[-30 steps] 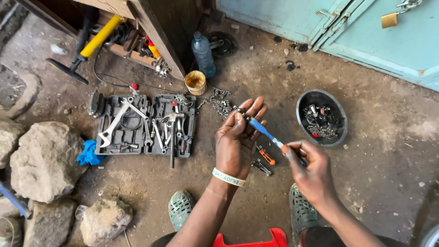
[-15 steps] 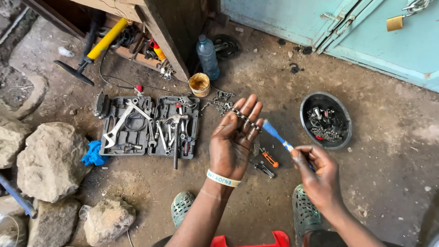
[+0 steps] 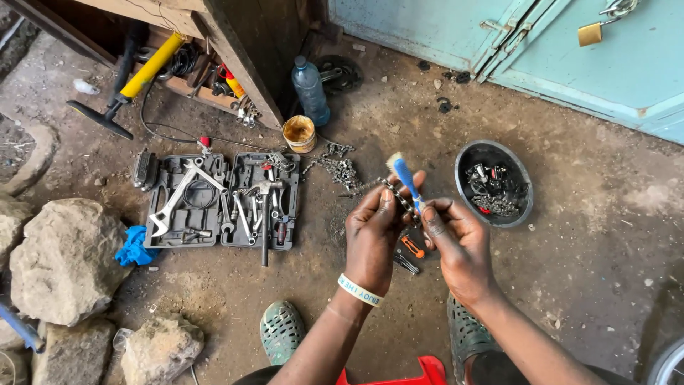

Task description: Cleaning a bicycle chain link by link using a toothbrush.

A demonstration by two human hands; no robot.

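My left hand (image 3: 373, 242) holds a short piece of bicycle chain (image 3: 396, 195) across its fingertips, a white wristband on the wrist. My right hand (image 3: 459, 246) grips a blue-handled brush (image 3: 405, 175) that points up and away, its bristles above the chain. The two hands touch each other over the dirt floor, above my green shoes (image 3: 281, 329). A small orange-handled tool (image 3: 411, 247) lies on the ground just under my hands.
An open grey tool case (image 3: 221, 203) with wrenches lies to the left. A black bowl (image 3: 494, 182) of metal parts sits to the right. Loose chain (image 3: 336, 167), a yellow tin (image 3: 299, 133), a plastic bottle (image 3: 311, 91), a yellow pump (image 3: 135, 78) and large rocks (image 3: 64, 260) surround them.
My right hand has come left to meet the left hand, swinging the brush from a slant out to the right up to near vertical over the chain. The left fingers have curled in.
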